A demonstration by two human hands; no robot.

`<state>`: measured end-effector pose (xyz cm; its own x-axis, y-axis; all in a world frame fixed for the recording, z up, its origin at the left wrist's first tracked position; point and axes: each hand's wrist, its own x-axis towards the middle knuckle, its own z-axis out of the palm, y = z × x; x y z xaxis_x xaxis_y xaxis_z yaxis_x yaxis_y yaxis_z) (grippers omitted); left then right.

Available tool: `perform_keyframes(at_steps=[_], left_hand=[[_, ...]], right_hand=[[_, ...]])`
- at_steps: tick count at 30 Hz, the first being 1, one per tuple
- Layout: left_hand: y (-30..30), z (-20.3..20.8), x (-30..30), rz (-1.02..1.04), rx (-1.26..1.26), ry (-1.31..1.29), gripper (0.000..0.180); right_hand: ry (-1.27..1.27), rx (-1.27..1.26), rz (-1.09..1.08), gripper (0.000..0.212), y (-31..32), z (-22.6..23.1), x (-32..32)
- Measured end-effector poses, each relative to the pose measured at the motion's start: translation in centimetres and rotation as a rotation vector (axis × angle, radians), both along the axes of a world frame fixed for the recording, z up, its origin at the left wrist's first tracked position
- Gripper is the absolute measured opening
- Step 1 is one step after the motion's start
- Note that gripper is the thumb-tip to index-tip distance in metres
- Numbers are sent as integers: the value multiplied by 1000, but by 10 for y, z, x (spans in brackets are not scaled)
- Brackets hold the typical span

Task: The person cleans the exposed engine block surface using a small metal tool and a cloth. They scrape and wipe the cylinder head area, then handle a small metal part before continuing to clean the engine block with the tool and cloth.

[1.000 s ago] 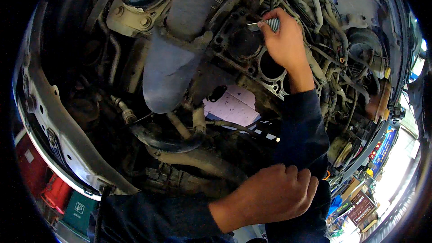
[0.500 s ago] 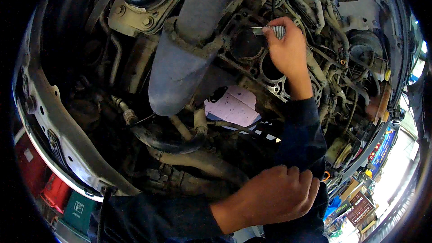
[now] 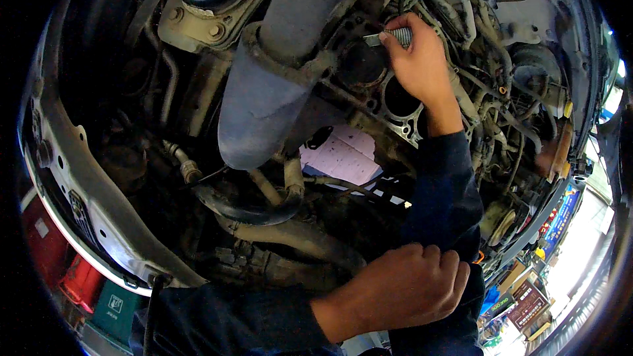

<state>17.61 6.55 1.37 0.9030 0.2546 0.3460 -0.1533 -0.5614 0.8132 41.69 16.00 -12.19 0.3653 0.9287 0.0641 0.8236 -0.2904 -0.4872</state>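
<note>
While the right hand (image 3: 422, 62) is pinching the tool (image 3: 401, 36) over the block (image 3: 410, 128), too steep a tilt could be scoring it; the left hand (image 3: 399, 287) is hanging curled, contents hidden.

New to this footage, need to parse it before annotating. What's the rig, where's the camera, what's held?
No robot here: these are a person's two bare hands, in dark sleeves. The only view is from the left of two fisheye cameras on the person's head, looking down, so edges bend near the rim.

Below is an open engine bay. The right hand grips a metal tool with a ribbed body and thin flat end, over the engine block; contact is unclear. The left hand is closed, knuckles up, in front of the right forearm; its palm is hidden.

Nearby are a dark grey duct and, lower down, a pale pink sheet.
</note>
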Motion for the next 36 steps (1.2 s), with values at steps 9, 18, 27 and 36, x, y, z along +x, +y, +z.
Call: perform_keyframes(at_steps=[9,18,27,36], left_hand=[[2,1,3,-2,3,-12,18],[4,3,0,13,8,-15,20],[0,1,-1,27,15,18,20],[0,1,-2,15,9,17,19]], right_hand=[[78,29,-98,21,-11,4,-12],[11,-39,-184,20,-10,9,-22],[85,-5,-188,20,-6,0,-40],[104,-27,-236,20,-13,2,-33]])
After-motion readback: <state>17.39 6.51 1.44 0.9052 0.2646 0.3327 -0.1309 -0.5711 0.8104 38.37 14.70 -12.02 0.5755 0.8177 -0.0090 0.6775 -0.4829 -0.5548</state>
